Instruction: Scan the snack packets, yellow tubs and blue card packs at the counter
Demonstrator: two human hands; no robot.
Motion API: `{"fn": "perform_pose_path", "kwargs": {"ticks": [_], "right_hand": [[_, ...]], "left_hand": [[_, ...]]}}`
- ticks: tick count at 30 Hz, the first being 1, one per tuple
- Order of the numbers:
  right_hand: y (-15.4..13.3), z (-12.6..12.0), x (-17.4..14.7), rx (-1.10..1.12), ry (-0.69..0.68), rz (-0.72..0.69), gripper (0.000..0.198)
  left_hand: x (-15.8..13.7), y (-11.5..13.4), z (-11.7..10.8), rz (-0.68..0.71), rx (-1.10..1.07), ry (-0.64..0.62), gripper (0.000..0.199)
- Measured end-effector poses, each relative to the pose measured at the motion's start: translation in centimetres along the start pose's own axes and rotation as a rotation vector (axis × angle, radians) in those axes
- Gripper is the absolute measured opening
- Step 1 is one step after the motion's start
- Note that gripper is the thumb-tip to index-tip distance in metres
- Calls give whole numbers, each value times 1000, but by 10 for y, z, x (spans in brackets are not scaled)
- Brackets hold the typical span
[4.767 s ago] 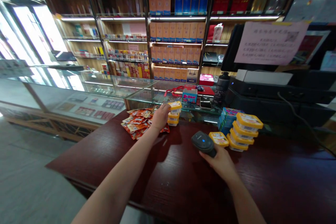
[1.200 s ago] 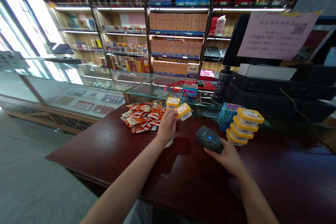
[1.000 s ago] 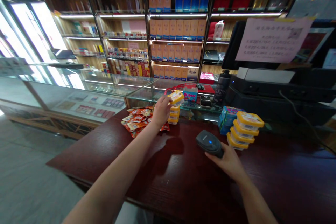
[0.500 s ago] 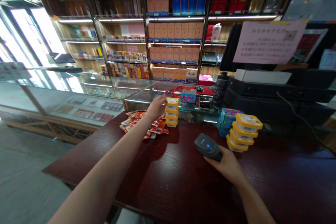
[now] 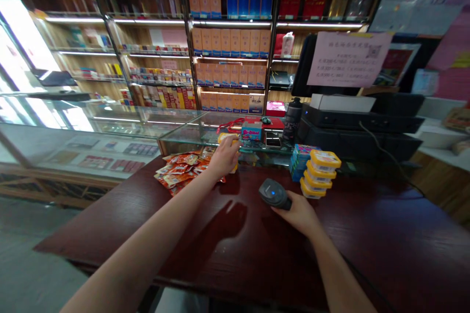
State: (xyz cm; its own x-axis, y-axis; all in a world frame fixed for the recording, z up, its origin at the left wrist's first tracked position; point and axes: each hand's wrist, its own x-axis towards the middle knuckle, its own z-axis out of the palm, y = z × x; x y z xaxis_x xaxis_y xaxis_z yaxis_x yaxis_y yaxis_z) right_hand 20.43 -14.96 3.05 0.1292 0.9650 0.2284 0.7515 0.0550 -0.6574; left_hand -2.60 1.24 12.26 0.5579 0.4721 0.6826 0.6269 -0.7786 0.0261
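My left hand (image 5: 224, 157) is raised just in front of a stack of small yellow-lidded plastic boxes (image 5: 223, 137) and hides most of it. Its fingers are curved but apart, and nothing shows between them. Beside that stack, on the left, lies a heap of orange snack packets (image 5: 181, 168). My right hand (image 5: 300, 212) is wrapped around the handle of a dark barcode scanner (image 5: 271, 191), held low over the table with a blue light on top. Further right stand a second stack of yellow-lidded boxes (image 5: 320, 176) and some blue patterned boxes (image 5: 300, 162).
All of this is on a dark wooden table (image 5: 235, 264). Behind it runs a glass counter with a pink-and-blue carton (image 5: 251, 132), a phone (image 5: 272, 140) and a black bottle (image 5: 293, 120). A monitor with a pink notice (image 5: 347, 61) stands at the right; stocked shelves line the back.
My left hand has moved from the left side of the near yellow-lidded stack to in front of it. The view has turned slightly right. My right hand still grips the scanner.
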Motion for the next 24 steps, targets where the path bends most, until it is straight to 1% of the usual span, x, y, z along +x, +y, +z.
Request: {"fn": "perform_pose_path", "kwargs": {"ticks": [1, 5, 8, 11, 14, 17, 18, 20, 22, 24], "right_hand": [[-1, -2, 1, -36, -23, 12, 32], [-3, -16, 2, -93, -27, 49, 34], [2, -34, -4, -148, -23, 81, 37], [13, -53, -16, -185, -19, 115, 37], [28, -69, -31, -214, -15, 154, 36], [41, -82, -44, -242, -6, 199, 34], [44, -85, -47, -248, -2, 209, 33], [48, -90, -51, -256, 9, 223, 30], [51, -94, -54, -260, 21, 230, 29], [52, -95, -56, -260, 29, 236, 29]], "left_hand": [[3, 9, 3, 27, -21, -30, 28], [15, 43, 20, 122, -124, -142, 29], [24, 71, 36, 170, -216, -151, 32], [35, 102, 51, 193, -299, -155, 33], [49, 135, 63, 208, -344, -155, 34], [66, 161, 71, 203, -357, -137, 39], [72, 168, 74, 196, -352, -141, 38], [82, 179, 79, 178, -320, -171, 30], [90, 185, 82, 169, -260, -219, 21], [93, 188, 82, 178, -192, -254, 18]]}}
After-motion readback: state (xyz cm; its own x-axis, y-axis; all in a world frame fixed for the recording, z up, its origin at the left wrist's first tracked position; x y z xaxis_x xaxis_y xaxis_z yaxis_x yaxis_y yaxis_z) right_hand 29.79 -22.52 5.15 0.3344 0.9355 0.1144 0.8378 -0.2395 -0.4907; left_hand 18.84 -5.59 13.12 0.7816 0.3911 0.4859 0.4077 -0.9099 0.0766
